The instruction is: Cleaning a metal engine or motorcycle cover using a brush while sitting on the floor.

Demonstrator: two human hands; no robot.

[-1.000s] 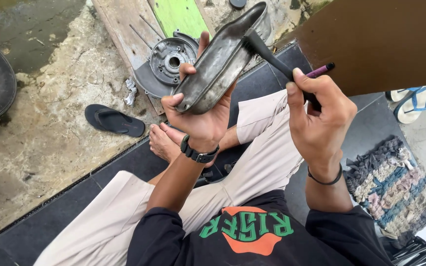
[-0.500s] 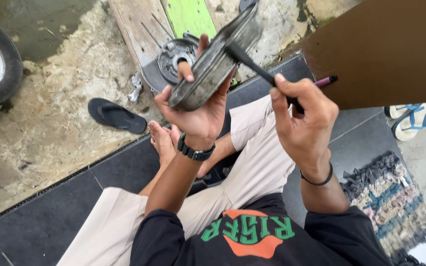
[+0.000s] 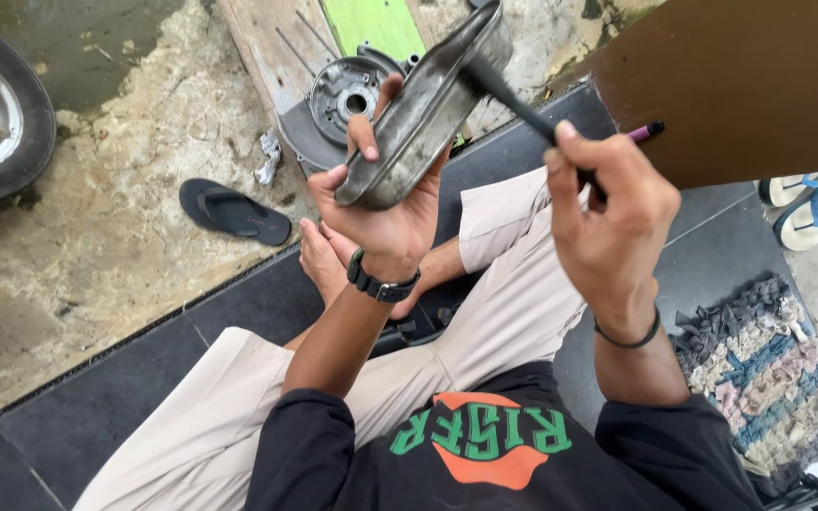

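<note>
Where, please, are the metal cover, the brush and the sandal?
Metal cover [image 3: 423,118], head view, its grey outer side.
Brush [image 3: 515,99], head view, its black shaft.
Sandal [image 3: 234,212], head view, its dark sole.

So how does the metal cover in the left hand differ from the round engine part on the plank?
The metal cover is long, narrow and trough-shaped, held tilted in the left hand; the round engine part is circular with a centre hole and lies flat on the wooden plank. Both are dull grey, grimy metal.

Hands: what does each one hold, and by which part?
Left hand grips the metal cover by its lower end; right hand holds the brush by its handle.
</note>
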